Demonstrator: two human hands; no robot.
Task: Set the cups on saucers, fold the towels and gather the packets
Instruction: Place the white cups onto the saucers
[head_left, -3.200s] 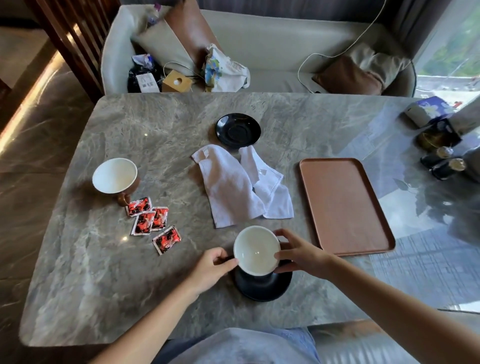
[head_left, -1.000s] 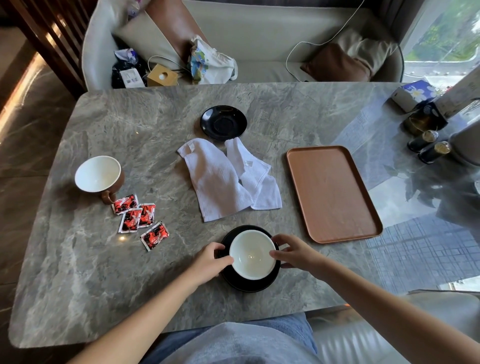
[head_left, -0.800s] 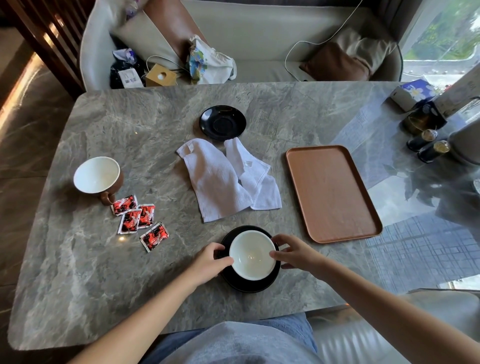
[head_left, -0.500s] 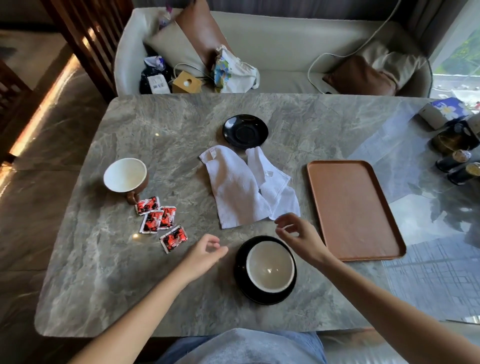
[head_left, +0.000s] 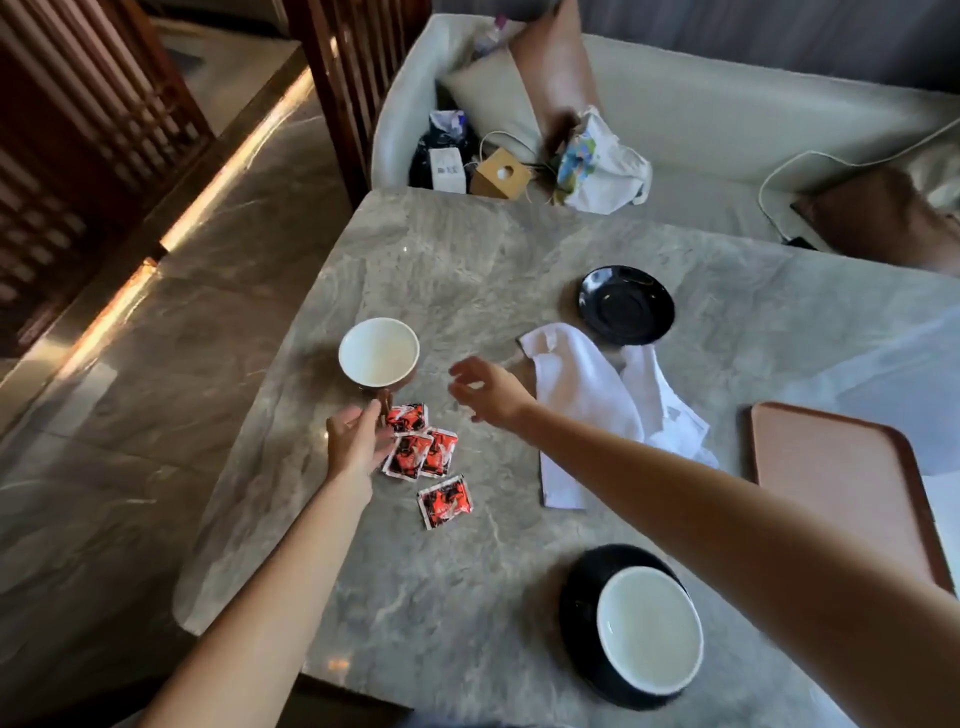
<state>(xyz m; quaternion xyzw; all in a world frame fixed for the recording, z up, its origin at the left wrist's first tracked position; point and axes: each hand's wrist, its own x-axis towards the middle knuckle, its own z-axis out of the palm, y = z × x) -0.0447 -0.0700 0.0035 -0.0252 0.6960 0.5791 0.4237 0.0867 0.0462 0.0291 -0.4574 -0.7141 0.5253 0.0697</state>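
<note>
One white-lined cup (head_left: 649, 630) stands on a black saucer (head_left: 575, 613) near the table's front edge. A second cup (head_left: 378, 353), brown outside with its handle toward me, sits bare on the marble at the left. An empty black saucer (head_left: 626, 305) lies farther back. Crumpled white towels (head_left: 597, 405) lie in the middle. Several red packets (head_left: 423, 457) are scattered below the second cup. My left hand (head_left: 357, 441) is open just beside that cup's handle, over the packets' left edge. My right hand (head_left: 485, 389) hovers open to the cup's right.
A brown rectangular tray (head_left: 836, 483) lies at the right. The marble table (head_left: 467, 249) ends close to the left of the second cup. A sofa (head_left: 727, 119) with cushions, bags and a small box stands behind the table.
Both hands have let go of the cup on the near saucer and moved up and left to the second cup. The view has swung left.
</note>
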